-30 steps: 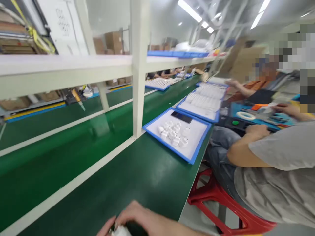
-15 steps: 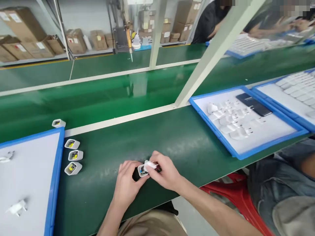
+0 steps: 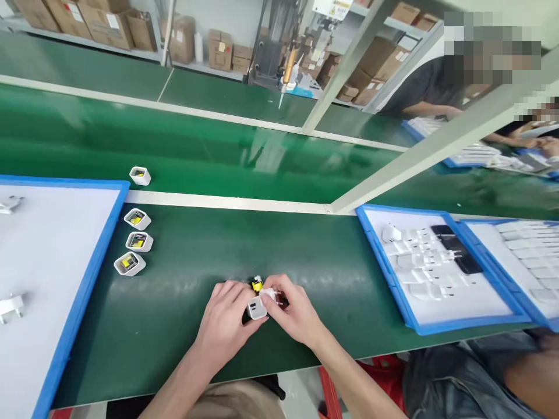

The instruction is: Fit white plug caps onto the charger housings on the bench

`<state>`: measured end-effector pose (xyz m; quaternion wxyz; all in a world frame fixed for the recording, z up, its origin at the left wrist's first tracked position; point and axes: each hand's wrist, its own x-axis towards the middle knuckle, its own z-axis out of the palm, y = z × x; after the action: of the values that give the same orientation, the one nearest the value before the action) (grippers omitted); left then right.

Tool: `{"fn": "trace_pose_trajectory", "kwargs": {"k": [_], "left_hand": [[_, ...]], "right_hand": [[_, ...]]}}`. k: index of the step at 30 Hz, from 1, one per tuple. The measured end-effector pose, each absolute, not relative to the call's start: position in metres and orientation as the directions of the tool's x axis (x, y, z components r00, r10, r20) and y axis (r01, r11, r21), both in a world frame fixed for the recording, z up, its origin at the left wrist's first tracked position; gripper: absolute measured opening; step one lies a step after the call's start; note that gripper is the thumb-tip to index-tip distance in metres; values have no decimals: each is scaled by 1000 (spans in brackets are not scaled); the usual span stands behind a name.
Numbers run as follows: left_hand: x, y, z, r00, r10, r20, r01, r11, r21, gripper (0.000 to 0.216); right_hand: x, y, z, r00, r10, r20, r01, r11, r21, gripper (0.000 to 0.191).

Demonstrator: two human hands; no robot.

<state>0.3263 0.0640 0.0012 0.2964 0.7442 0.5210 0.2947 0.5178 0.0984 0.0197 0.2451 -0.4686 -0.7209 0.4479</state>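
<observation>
Over the last second the view has swung from the neighbouring workstation down onto the person's own work, and the two hands, half a second ago closed together over a small part, have stayed in much the same spot at the near edge of the green table [image 3: 183, 326]. The left hand [image 3: 227, 323] is curled around a small white charger shell [image 3: 257, 308], gripping it from the left, while the right hand [image 3: 293, 314] pinches a white piece against the shell's upper right side, fingers closed on it. A yellow-topped inner part [image 3: 257, 284] now shows just behind the shell, against a dark block under the hands; earlier it was hidden, which suggests the pieces are being fitted together. To the left, three open shells [image 3: 133, 241] with yellow insides stand in a column just beside the blue-rimmed tray [image 3: 109, 233], in the same order as before. A second tray [image 3: 384, 273] with white plugs lies well apart to the right.
</observation>
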Motion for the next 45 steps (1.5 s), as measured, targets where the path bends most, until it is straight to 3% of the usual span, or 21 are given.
{"fn": "trace_pose_trajectory", "kwargs": {"k": [5,7,13,17,24,28,31,34,38,40,45], "left_hand": [[327,64,0,259,948,187,620,-312,720,14],[326,63,0,244,948,205,637,-316,703,16],[325,63,3,264,947,183,650,-315,691,16],[323,65,5,291,947,138,646,-301,701,19],[321,65,6,298,948,114,659,-291,694,25],[320,65,6,297,947,123,651,-295,699,25],[319,65,7,296,947,122,644,-292,707,24],[318,65,7,299,947,119,643,-292,708,22],[318,66,7,301,948,106,639,-283,716,20],[317,67,6,311,945,99,629,-282,725,21],[315,68,4,320,942,100,610,-285,739,26]], "right_hand": [[519,110,22,-446,876,-183,422,26,-906,29],[522,116,26,-442,864,-240,447,-20,-895,26],[537,129,36,-486,825,-287,513,3,-858,24],[549,133,39,-491,848,-201,594,157,-789,22],[551,129,37,-552,832,-46,741,465,-485,19],[544,128,36,-643,765,38,699,607,-379,41],[542,133,34,-730,683,4,642,688,-337,27],[542,138,36,-735,677,36,610,684,-401,21],[541,140,51,-730,683,14,500,548,-670,28],[538,138,58,-765,644,-21,441,500,-745,28],[529,133,65,-805,593,-35,440,556,-705,23]]}}
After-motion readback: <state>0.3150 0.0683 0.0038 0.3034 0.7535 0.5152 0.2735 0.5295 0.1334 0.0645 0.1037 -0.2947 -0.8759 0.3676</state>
